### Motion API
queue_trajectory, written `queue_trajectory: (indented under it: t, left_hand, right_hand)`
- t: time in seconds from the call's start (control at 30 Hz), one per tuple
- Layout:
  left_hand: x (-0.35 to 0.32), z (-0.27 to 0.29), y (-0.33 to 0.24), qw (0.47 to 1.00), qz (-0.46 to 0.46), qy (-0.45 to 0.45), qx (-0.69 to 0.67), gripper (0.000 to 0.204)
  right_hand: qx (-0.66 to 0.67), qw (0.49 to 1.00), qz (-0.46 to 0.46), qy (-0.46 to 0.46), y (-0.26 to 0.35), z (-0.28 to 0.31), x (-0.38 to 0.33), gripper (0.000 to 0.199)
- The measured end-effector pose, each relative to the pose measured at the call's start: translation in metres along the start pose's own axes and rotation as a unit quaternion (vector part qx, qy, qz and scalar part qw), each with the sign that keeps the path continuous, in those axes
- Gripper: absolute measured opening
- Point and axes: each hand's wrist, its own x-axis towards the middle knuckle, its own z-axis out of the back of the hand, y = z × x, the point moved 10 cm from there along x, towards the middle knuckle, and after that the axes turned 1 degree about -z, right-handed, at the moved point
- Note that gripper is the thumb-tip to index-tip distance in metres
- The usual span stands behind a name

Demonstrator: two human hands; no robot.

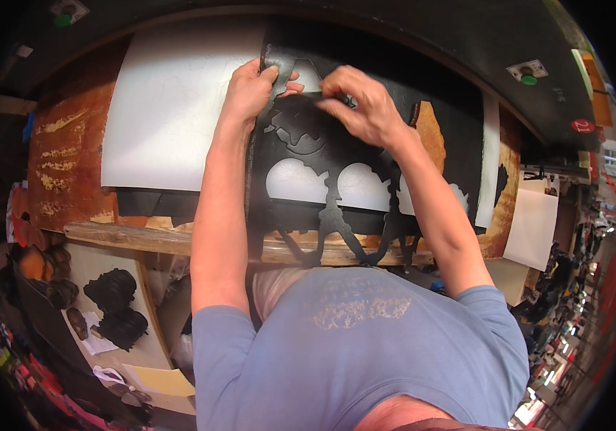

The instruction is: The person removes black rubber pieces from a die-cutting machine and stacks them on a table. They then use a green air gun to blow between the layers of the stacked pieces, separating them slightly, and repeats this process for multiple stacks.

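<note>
A black leather-like sheet (333, 215) lies over the bench, with rounded holes cut through its near part. Some cut outlines show farther up it, and its thin lower strips hang past the front edge. My left hand (249, 93) is closed on the sheet's left part, with thumb on top and fingertips showing through beneath. To its right, my right hand (363, 104) hovers over the far middle of the sheet, thumb and fingers pinched together. What sits in that pinch is hard to make out against the dark material.
A white board (171, 115) lies under and left of the sheet, on a worn brown surface (71, 151). A brown irregular piece (430, 133) is right of my right hand. A dark beam with green buttons (528, 77) spans the far side. Black cut-piece stacks (114, 309) stand lower left.
</note>
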Motion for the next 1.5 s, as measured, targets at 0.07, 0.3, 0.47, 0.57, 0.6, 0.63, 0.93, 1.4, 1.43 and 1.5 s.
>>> queue_trajectory:
  t: [0.07,0.3,0.47,0.57,0.6,0.63,0.93,1.4,1.43,1.5]
  left_hand:
    - [0.000,0.001,-0.001,0.999,0.012,-0.009,0.032,0.026]
    - [-0.026,0.017,-0.025,0.969,-0.036,-0.163,0.184,0.027]
    - [-0.072,-0.003,-0.018,0.985,-0.047,-0.154,-0.057,0.046]
    - [-0.078,-0.043,0.015,0.984,0.063,-0.087,-0.145,0.049]
    - [-0.077,-0.051,0.020,0.982,0.075,-0.081,-0.151,0.050]
    - [-0.076,-0.056,0.024,0.982,0.086,-0.067,-0.156,0.052]
    - [-0.063,-0.066,0.018,0.992,0.077,-0.053,-0.082,0.050]
    - [-0.030,-0.094,0.023,0.994,0.029,-0.086,-0.064,0.046]
    - [-0.027,-0.097,0.026,0.994,0.029,-0.089,-0.058,0.048]
    - [-0.018,-0.095,0.032,0.993,0.040,-0.109,-0.028,0.046]
  right_hand:
    - [0.052,0.999,-0.003,0.004,0.025,0.004,-0.015,0.021]
    - [0.164,0.985,-0.031,-0.049,0.067,0.065,-0.055,0.021]
    - [0.239,0.941,-0.238,-0.024,0.000,0.088,-0.066,0.012]
    - [0.205,0.924,-0.322,0.029,-0.065,0.059,-0.059,0.021]
    - [0.179,0.921,-0.345,0.021,-0.087,0.051,-0.058,0.022]
    - [0.169,0.924,-0.343,-0.002,-0.103,0.044,-0.055,0.022]
    - [0.161,0.924,-0.323,-0.124,-0.149,0.023,-0.059,0.029]
    - [0.168,0.921,-0.323,-0.137,-0.150,0.023,-0.058,0.032]
    - [0.178,0.918,-0.327,-0.138,-0.151,0.023,-0.058,0.031]
    - [0.182,0.919,-0.314,-0.150,-0.150,0.026,-0.057,0.031]
